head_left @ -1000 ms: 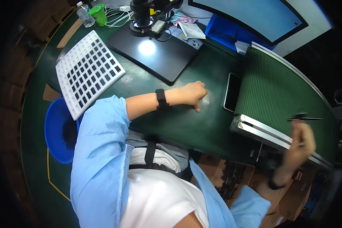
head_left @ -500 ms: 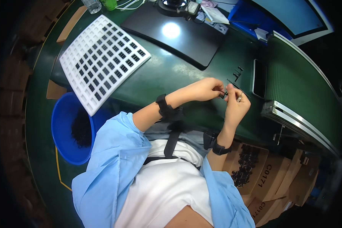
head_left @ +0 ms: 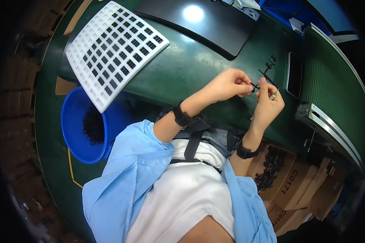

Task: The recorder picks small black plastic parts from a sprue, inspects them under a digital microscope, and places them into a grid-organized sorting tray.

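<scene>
A black branching piece (head_left: 268, 65) is held up between 2 bare hands over a green worktable (head_left: 186, 67), to the right of a white tray (head_left: 100, 104). The left hand (head_left: 229, 86), the nearer to the tray, has its thumb and fingertips pinched on the end of the piece on the tray's side. The right hand (head_left: 268, 101), farther from the tray, has its thumb and fingers closed on the piece from the other side. The 2 hands are just beside each other, a small gap between them. A slim silver item shows among the right fingers, too small to identify.

The tray lies tilted on the table, rows of small black parts (head_left: 117, 61) seated in its pockets. Below the tray, and partly covered by its near corner, a blue bowl (head_left: 75, 137) holds a tangle of black scraps (head_left: 93, 127). Above and to the right of the tray sits a dark flat board (head_left: 227, 30), a bright round spot of light on its surface.

Farther to the tray's right, past the hands, a phone (head_left: 294, 75) lies beside a ribbed green belt (head_left: 336, 81) edged with silver metal. Below and to the right of the tray, under the level of the table, stand cardboard boxes (head_left: 296, 182), with more black pieces (head_left: 267, 170) lying on 1 of them. The person wears a light blue jacket (head_left: 129, 182) over a white shirt (head_left: 178, 198), and a black band (head_left: 181, 117) on each wrist.
</scene>
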Action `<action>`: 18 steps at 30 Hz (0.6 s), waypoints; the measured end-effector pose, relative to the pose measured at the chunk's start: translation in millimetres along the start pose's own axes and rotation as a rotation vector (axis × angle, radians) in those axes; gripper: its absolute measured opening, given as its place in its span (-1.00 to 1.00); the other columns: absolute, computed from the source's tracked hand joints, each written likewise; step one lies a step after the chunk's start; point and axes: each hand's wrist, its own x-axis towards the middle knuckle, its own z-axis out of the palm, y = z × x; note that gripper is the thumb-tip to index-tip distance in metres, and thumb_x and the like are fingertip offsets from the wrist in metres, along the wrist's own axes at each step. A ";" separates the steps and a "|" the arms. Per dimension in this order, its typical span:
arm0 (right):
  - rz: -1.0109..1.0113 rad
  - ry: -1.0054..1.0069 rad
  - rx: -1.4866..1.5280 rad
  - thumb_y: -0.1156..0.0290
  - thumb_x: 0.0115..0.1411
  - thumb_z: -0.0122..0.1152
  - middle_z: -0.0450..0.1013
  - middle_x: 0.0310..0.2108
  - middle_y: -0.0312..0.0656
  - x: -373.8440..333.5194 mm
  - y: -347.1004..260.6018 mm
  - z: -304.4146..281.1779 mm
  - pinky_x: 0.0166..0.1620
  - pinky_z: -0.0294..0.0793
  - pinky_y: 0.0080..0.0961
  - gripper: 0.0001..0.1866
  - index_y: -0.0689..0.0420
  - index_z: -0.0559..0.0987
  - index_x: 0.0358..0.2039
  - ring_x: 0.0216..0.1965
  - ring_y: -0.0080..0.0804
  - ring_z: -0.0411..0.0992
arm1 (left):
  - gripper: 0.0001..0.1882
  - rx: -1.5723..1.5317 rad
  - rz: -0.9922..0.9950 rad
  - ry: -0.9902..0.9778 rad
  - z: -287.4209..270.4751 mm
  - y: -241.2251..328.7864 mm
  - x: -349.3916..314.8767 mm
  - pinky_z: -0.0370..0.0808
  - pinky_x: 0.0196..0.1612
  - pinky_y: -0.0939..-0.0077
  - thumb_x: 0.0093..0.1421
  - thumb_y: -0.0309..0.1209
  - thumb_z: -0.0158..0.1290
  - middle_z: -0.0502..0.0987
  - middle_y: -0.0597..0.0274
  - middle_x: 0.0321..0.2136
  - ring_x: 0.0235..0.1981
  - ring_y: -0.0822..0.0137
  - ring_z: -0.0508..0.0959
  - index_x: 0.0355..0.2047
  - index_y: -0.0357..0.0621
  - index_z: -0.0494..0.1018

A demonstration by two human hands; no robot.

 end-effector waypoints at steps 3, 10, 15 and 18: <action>-0.045 -0.011 -0.001 0.42 0.08 0.28 0.39 -0.64 -0.36 -4.9 -3.5 3.1 -0.54 0.15 -0.82 -0.82 0.30 0.56 -0.50 -0.62 -0.76 0.24 | -0.81 -0.028 0.058 0.034 2.5 0.0 -0.4 0.45 -0.28 0.65 0.12 -0.46 0.08 0.52 0.25 -0.42 -0.38 0.52 0.50 -0.31 -0.34 0.43; -0.091 -0.070 0.130 0.53 0.12 0.20 0.45 -0.53 -0.32 -13.7 -15.0 7.2 -0.49 0.31 -0.82 -0.89 0.33 0.56 -0.38 -0.53 -0.74 0.36 | -0.83 -0.084 0.126 0.091 13.1 5.3 -7.0 0.42 -0.30 0.67 0.11 -0.47 0.10 0.51 0.29 -0.44 -0.43 0.55 0.47 -0.33 -0.32 0.43; -0.176 -0.087 0.289 0.55 0.12 0.19 0.43 -0.56 -0.35 -14.1 -26.7 3.2 -0.58 0.19 -0.84 -0.92 0.31 0.53 -0.40 -0.60 -0.77 0.29 | -0.91 -1.017 -0.150 -0.194 13.2 -1.8 -10.5 0.41 -0.29 0.65 0.18 -0.48 0.03 0.50 0.23 -0.43 -0.38 0.45 0.46 -0.35 -0.25 0.41; -0.113 -0.021 0.525 0.51 0.12 0.20 0.38 -0.60 -0.41 -5.9 -35.7 -2.4 -0.56 0.12 -0.85 -0.90 0.27 0.52 -0.44 -0.61 -0.81 0.23 | -0.91 -1.277 -0.199 -0.330 11.2 -9.2 -8.7 0.39 -0.28 0.66 0.22 -0.48 -0.03 0.42 0.23 -0.43 -0.39 0.42 0.39 -0.32 -0.26 0.37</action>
